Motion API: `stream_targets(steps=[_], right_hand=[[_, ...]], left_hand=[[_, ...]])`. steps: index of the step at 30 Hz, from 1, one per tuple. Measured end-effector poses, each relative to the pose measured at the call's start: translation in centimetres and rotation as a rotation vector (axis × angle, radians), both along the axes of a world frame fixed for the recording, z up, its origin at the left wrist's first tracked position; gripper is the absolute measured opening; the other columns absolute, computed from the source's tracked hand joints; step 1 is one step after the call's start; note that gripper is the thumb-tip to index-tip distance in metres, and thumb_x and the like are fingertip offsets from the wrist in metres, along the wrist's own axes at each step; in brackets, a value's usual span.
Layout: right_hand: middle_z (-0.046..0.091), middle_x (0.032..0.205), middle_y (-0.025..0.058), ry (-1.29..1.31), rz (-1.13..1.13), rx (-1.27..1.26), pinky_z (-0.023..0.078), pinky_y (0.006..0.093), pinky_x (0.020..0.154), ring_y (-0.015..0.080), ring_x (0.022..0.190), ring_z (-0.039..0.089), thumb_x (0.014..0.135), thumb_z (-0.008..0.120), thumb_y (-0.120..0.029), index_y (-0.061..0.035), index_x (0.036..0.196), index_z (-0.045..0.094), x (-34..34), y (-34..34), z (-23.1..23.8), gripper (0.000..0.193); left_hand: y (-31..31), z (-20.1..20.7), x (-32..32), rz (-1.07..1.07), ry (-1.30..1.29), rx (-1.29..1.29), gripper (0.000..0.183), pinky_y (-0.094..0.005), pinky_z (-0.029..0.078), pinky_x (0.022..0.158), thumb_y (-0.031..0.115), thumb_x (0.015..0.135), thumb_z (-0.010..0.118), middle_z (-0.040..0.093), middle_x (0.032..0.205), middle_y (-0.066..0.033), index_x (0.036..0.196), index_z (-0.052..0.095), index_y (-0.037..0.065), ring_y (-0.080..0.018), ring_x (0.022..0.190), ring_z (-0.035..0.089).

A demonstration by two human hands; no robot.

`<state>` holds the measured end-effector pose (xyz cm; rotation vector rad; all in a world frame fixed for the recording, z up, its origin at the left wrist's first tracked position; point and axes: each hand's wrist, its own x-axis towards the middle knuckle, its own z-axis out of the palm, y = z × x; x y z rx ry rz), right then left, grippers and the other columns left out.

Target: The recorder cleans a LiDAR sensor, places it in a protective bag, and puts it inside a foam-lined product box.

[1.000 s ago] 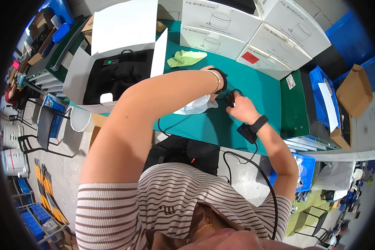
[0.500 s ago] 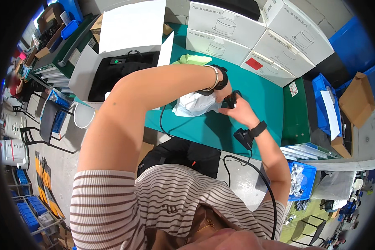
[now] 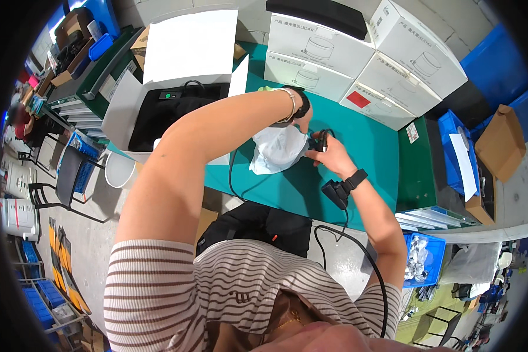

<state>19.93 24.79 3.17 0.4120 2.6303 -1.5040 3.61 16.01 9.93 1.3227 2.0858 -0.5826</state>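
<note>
A crumpled white plastic bag (image 3: 279, 149) lies on the green tabletop in front of me. My left hand (image 3: 303, 120) reaches over from the left and pinches the bag's upper right edge; the fingertips are partly hidden. To its right, my right hand (image 3: 334, 156) is closed on a bundled black cable (image 3: 320, 139) right beside the bag's mouth. Whatever lies inside the bag cannot be seen. Part of a light green item (image 3: 266, 89) shows behind my left wrist.
At left stands an open white box (image 3: 122, 120) with a black case (image 3: 152, 117) inside. Stacked white cartons (image 3: 317, 44) line the table's back. A black cable (image 3: 358, 237) runs from my right wrist device (image 3: 337, 192). Blue bins (image 3: 452, 152) stand at right.
My left hand has drawn back up and left, away from the black cable, to the bag's edge. The bag has spread a little toward me. My right hand keeps the cable, shifted slightly left.
</note>
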Motion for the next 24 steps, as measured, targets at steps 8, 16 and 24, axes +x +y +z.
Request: stream_targets(steps=[8, 16, 24], right_hand=[[0.067, 0.084, 0.0062, -0.007, 0.013, -0.312, 0.049, 0.0264, 0.062, 0.0143, 0.063, 0.064, 0.077, 0.075, -0.011, 0.0027, 0.105, 0.061, -1.6, -0.3, -0.4, 0.034], [0.068, 0.084, 0.0078, 0.170, 0.295, -0.182, 0.053, 0.0280, 0.061, 0.0137, 0.067, 0.064, 0.083, 0.067, -0.008, 0.0020, 0.105, 0.063, -2.6, 0.3, -2.0, 0.025], [0.062, 0.118, 0.0133, 0.039, 0.416, 0.054, 0.046, 0.0318, 0.092, 0.0212, 0.105, 0.058, 0.070, 0.078, -0.022, 0.0012, 0.133, 0.048, -2.0, -0.3, -0.4, 0.074]], left_hand=[[0.1, -0.7, 1.5, -0.250, 0.056, 0.069, 0.030, -0.0437, 0.052, 0.075, 0.017, 0.078, 0.063, 0.070, 0.098, -0.0161, 0.103, 0.074, 0.005, -0.0288, 0.089, 0.067], [-9.6, 2.2, 8.8, -0.069, -0.110, 0.983, 0.036, -0.0427, 0.054, 0.080, 0.016, 0.085, 0.064, 0.065, 0.106, -0.0140, 0.119, 0.061, 0.006, -0.0346, 0.097, 0.063], [-20.5, -7.3, 13.6, 0.714, -0.281, 1.260, 0.088, -0.0388, 0.049, 0.096, 0.025, 0.079, 0.079, 0.040, 0.141, -0.0234, 0.145, 0.028, -0.003, -0.0322, 0.122, 0.053]])
